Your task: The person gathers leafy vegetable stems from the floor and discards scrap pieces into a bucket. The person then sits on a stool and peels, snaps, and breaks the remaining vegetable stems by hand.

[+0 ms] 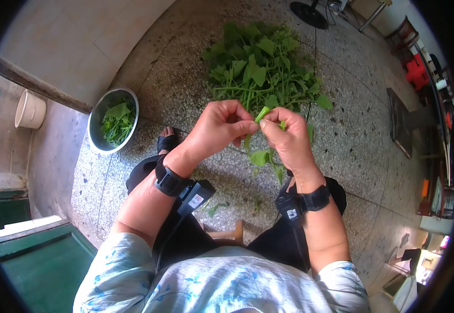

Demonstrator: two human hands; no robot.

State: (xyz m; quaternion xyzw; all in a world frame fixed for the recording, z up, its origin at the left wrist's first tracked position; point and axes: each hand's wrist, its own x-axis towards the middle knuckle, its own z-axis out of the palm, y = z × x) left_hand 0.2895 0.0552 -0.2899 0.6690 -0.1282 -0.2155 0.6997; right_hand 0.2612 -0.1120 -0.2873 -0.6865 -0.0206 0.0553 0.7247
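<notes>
Both hands meet in front of me, fingertips pinched close together at one green leafy stem (262, 114). My left hand (220, 125) is closed with thumb and forefinger at the stem. My right hand (288, 136) is closed on the stem too, and a leafy end (261, 157) hangs below it. Just beyond the hands, a large heap of leafy green vines (258, 65) lies on the floor. To the left stands a metal basin (92, 124) with picked greens (117, 123) inside. The parts of the stem within my fingers are hidden.
The speckled stone floor (352, 156) carries leaf scraps (216, 209) between my feet. A wooden stool edge (239, 231) shows under me. A white bucket (31, 109) is at far left, a dark stand base (309, 14) at the top, a red stool (416, 72) at right.
</notes>
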